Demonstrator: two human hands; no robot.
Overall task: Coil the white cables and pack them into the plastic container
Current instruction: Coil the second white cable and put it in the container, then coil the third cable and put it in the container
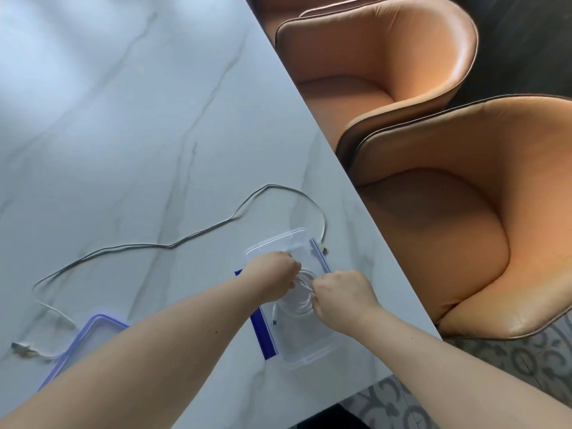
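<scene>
both hands in the box, a second cable loose on the counter

the left hand (276,270) and right hand (339,291) are close together over the clear plastic container (305,351), each closed on the coiled white cable (301,297), which sits inside the box around its middle. the container stands near the counter's (123,134) right edge, with blue clip flaps open along both long sides.

around it, a long loose cable (173,244) wanders over the marble counter: it curls behind the far end of the container, its plug lying just beside the far right corner, then trails off to the left and ends in another plug by the blue-rimmed lid (89,332). the left forearm covers part of that lid. two tan leather chairs (448,212) stand pushed up along the counter's right side.
</scene>
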